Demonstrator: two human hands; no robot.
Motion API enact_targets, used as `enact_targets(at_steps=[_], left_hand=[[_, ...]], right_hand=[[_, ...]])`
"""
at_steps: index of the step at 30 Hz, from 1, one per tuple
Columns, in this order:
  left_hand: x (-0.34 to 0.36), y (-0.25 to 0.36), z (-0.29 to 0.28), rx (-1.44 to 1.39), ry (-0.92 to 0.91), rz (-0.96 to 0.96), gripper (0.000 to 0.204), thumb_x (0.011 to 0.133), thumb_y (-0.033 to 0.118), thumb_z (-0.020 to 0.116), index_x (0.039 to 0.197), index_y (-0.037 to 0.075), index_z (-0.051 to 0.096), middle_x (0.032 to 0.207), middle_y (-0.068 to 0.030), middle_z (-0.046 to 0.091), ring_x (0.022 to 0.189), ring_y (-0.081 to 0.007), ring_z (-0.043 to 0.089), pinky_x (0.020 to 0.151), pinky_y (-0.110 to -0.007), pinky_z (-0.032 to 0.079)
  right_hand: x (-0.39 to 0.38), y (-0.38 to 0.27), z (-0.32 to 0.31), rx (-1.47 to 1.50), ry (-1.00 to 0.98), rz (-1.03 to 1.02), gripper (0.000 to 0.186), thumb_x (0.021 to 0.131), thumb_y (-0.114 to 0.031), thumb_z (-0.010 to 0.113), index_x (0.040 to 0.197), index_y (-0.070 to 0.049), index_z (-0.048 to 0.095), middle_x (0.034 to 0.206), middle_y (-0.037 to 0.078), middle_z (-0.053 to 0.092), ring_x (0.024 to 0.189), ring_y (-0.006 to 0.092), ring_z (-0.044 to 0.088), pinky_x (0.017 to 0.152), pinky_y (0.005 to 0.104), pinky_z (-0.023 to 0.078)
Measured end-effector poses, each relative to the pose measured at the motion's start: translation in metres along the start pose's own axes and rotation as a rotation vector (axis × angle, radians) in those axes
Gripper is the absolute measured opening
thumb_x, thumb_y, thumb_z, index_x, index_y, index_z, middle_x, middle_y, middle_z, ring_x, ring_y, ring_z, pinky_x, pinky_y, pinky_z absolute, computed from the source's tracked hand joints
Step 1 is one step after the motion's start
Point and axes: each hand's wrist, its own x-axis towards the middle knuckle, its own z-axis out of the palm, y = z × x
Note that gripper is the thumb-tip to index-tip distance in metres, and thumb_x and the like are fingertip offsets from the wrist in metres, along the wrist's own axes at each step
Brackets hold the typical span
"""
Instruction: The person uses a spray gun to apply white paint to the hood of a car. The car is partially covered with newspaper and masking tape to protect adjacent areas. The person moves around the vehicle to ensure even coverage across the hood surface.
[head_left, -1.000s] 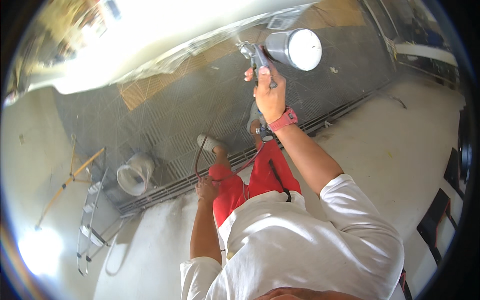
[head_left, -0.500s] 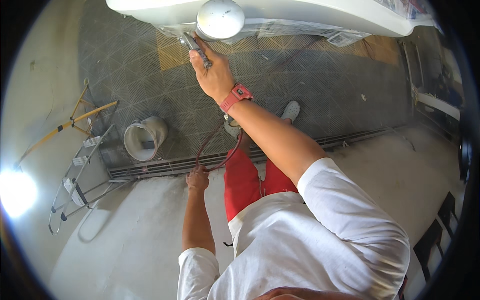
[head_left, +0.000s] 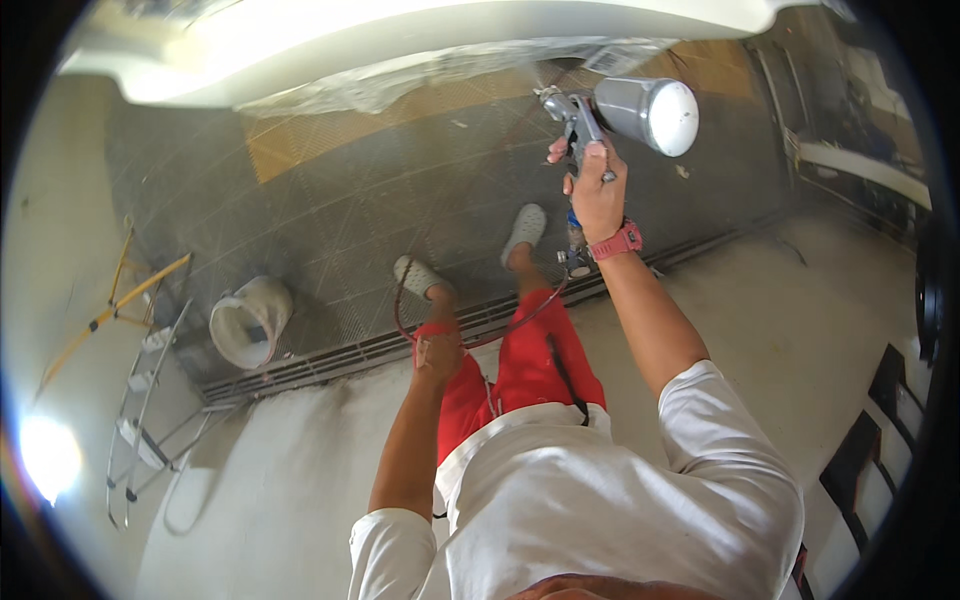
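My right hand [head_left: 600, 190] is closed round the grip of a metal spray gun [head_left: 578, 125], held out ahead and to the right. On the gun sits a grey paint cup [head_left: 640, 112] with a white end. The nozzle points toward a large white curved panel [head_left: 350, 55] at the far side, and a faint mist hangs at its tip. Masking film [head_left: 370, 88] hangs below the panel's edge. A dark red air hose [head_left: 525, 318] loops from a fitting under the gun to my left hand [head_left: 438, 352], which is closed on it near my knee.
A white bucket [head_left: 240, 335] lies on its side at the left. Beyond it stand a metal step ladder [head_left: 150, 400], a yellow stand [head_left: 120, 305] and a bright lamp [head_left: 48, 460]. Black parts [head_left: 860, 455] are at the right. A floor grating [head_left: 330, 355] crosses near my feet.
My right hand has swung right along the panel with the spray gun, and the cup has tilted over to the right. My left hand has shifted right with the hose, and my view has turned.
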Motion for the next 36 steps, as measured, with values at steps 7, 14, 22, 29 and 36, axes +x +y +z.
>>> enact_targets(at_steps=[7,14,22,29,36], left_hand=[[0.049,0.129,-0.063,-0.093,-0.004,0.235,0.026,0.096,0.036,0.067,0.109,0.014,0.074,0.098,-0.0157,0.076,0.100,-0.0323,0.074,0.086,-0.047,0.056],[0.107,0.232,-0.110,-0.140,-0.016,0.386,0.033,0.094,0.034,0.070,0.112,0.006,0.067,0.091,-0.0150,0.074,0.089,-0.0347,0.074,0.085,-0.048,0.055],[0.148,0.296,-0.155,-0.240,0.096,0.383,0.038,0.093,0.031,0.072,0.114,0.000,0.066,0.089,-0.0222,0.071,0.089,-0.0441,0.072,0.081,-0.051,0.057],[0.162,0.286,-0.172,-0.289,0.160,0.314,0.036,0.092,0.025,0.073,0.114,-0.002,0.065,0.100,-0.0244,0.071,0.090,-0.0462,0.071,0.081,-0.052,0.057],[0.133,0.182,-0.102,-0.144,0.015,0.197,0.044,0.095,0.035,0.069,0.126,0.005,0.061,0.111,-0.0232,0.072,0.107,-0.0414,0.069,0.096,-0.052,0.051]], right_hand=[[0.064,0.025,-0.181,-0.031,0.160,0.037,0.056,0.112,-0.045,0.038,0.127,0.002,0.062,0.094,0.010,0.072,0.080,0.0155,0.067,0.051,0.0263,0.046],[0.143,0.050,-0.313,-0.074,0.355,0.084,0.061,0.113,-0.046,0.029,0.114,0.003,0.064,0.089,0.012,0.072,0.077,0.0180,0.069,0.050,0.0277,0.046],[0.237,0.082,-0.416,-0.106,0.569,0.091,0.063,0.111,-0.049,0.027,0.115,0.002,0.063,0.083,0.013,0.073,0.073,0.0202,0.071,0.048,0.0297,0.046],[0.268,0.111,-0.413,-0.140,0.745,0.093,0.056,0.111,-0.046,0.034,0.112,0.002,0.063,0.083,0.012,0.073,0.069,0.0183,0.071,0.046,0.0276,0.047],[0.153,0.124,-0.256,-0.015,0.494,0.078,0.045,0.112,-0.035,0.041,0.112,0.003,0.064,0.087,0.009,0.073,0.061,0.0131,0.062,0.047,0.0255,0.045]])
